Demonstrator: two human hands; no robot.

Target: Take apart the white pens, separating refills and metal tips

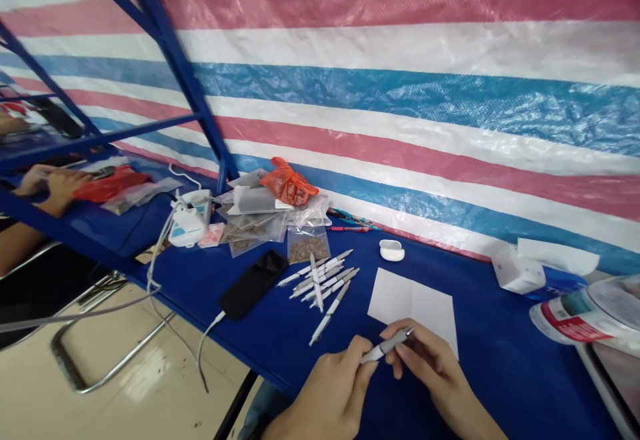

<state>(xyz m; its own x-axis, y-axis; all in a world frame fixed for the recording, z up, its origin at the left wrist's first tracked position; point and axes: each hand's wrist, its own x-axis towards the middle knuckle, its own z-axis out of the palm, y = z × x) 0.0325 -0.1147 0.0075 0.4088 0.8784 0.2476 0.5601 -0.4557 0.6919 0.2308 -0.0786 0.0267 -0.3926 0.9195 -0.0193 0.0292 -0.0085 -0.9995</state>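
Both my hands hold one white pen [386, 345] over the blue table [280, 333]. My left hand [330, 390] pinches its lower end, fingers closed. My right hand [433, 367] grips the tip end, fingers curled round it. Just behind the hands lies a folded white sheet of paper [413, 307]. A loose pile of several white pens [323, 280] lies to the left of the paper.
A black phone [254, 285] on a white cable lies left of the pens, with clear bags of small parts [307, 245], an orange bag [289, 183] and a white charger [190, 223] behind. A white earbud case [391, 249], tissue box [530, 270] and bottle [580, 313] sit right. Another person's hand [50, 183] rests far left.
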